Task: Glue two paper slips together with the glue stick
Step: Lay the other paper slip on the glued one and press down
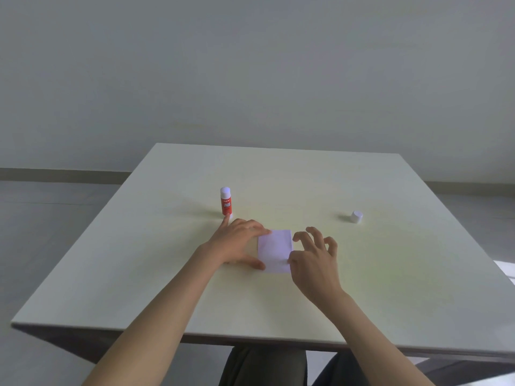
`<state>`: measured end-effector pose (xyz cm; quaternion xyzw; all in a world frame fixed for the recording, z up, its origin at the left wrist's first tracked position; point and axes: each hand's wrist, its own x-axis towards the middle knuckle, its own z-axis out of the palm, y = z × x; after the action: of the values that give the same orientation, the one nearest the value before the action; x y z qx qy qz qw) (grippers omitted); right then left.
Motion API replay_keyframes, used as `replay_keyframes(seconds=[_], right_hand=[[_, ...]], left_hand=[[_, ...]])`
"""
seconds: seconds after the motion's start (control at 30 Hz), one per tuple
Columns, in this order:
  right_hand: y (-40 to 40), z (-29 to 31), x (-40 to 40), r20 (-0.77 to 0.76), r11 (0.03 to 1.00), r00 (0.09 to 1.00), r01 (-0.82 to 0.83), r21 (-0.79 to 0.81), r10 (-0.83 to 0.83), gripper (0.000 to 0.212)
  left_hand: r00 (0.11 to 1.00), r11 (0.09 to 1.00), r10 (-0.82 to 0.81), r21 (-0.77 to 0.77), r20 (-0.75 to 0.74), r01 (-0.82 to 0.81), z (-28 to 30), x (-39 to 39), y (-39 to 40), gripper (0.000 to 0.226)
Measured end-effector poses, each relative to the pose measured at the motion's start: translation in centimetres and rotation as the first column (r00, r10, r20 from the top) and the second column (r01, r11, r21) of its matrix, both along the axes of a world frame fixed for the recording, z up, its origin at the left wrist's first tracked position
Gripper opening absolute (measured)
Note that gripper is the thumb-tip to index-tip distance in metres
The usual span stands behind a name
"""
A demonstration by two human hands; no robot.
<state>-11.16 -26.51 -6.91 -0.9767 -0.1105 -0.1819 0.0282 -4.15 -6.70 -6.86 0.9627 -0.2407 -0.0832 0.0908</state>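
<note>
— While the paper lay mid-table, could you count two slips?
— No, they looked like one. Left hand pressed flat at nine o'clock; right hand curled, thumb touching.
— Glue stick?
— Upright at eleven o'clock, cap off at two o'clock.

"GLUE STICK" on glue stick label.

Both forearms bare, reaching fwd. Left hand flat, palm down, fingers spread, thumb out toward the right. Right hand raised on fingertips, fingers curled, clawed, nothing in its grip.
</note>
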Motion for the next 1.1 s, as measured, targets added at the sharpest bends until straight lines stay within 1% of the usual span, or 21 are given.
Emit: replay_keyframes(seconds=[0.07, 0.13, 0.2, 0.37, 0.47, 0.6, 0.73, 0.83, 0.93, 1.0, 1.1], right_hand=[[0.4, 0.1, 0.8, -0.053, 0.998, 0.999, -0.006, 0.064, 0.009, 0.024], [1.0, -0.1, 1.9, -0.161, 0.995, 0.986, -0.030, 0.099, 0.046, 0.038], [1.6, -0.3, 2.9, -0.249, 0.991, 0.965, -0.053, 0.124, 0.083, 0.046], [3.5, 0.1, 4.3, -0.331, 0.991, 0.937, -0.079, 0.108, 0.111, 0.049], [3.6, 0.1, 3.7, -0.314, 0.988, 0.940, -0.102, 0.117, 0.135, 0.047], [3.0, -0.1, 1.5, -0.285, 0.978, 0.940, -0.153, 0.144, 0.189, 0.042], [2.7, -0.1, -0.1, -0.181, 0.978, 0.968, -0.149, 0.144, 0.174, 0.040], [2.7, -0.1, 0.0, -0.223, 0.973, 0.956, -0.154, 0.169, 0.190, 0.047], [2.4, -0.1, 0.5, -0.261, 0.972, 0.946, -0.146, 0.183, 0.191, 0.047], [1.6, -0.1, 0.7, -0.279, 0.979, 0.947, -0.117, 0.166, 0.160, 0.046], [-0.2, 0.1, 0.9, -0.291, 0.991, 0.952, -0.057, 0.119, 0.090, 0.044]], left_hand=[[0.999, 0.994, 0.035, -0.103, 0.015, -0.033, -0.2, -0.2, 0.2, 0.086], [0.998, 0.987, 0.055, -0.151, 0.010, -0.053, -0.4, -0.3, 0.2, 0.087], [0.998, 0.985, 0.062, -0.161, 0.006, -0.060, -0.5, -0.4, 0.1, 0.092], [0.999, 0.984, 0.052, -0.169, 0.006, -0.050, -0.6, -0.4, 0.3, 0.102], [0.999, 0.983, 0.050, -0.179, 0.006, -0.048, -0.8, -0.5, 0.4, 0.100], [0.999, 0.988, 0.050, -0.149, 0.017, -0.047, -0.9, -0.4, 0.4, 0.100], [0.998, 0.986, 0.048, -0.163, 0.040, -0.041, -0.9, -0.7, 0.4, 0.100], [0.997, 0.986, 0.051, -0.159, 0.052, -0.043, -0.8, -0.8, 0.3, 0.098], [0.998, 0.988, 0.059, -0.143, 0.032, -0.054, -0.7, -0.8, 0.2, 0.095], [0.998, 0.990, 0.060, -0.128, 0.010, -0.058, -0.5, -0.8, 0.2, 0.093], [0.998, 0.994, 0.056, -0.095, 0.017, -0.054, -0.4, -0.6, 0.2, 0.088]])
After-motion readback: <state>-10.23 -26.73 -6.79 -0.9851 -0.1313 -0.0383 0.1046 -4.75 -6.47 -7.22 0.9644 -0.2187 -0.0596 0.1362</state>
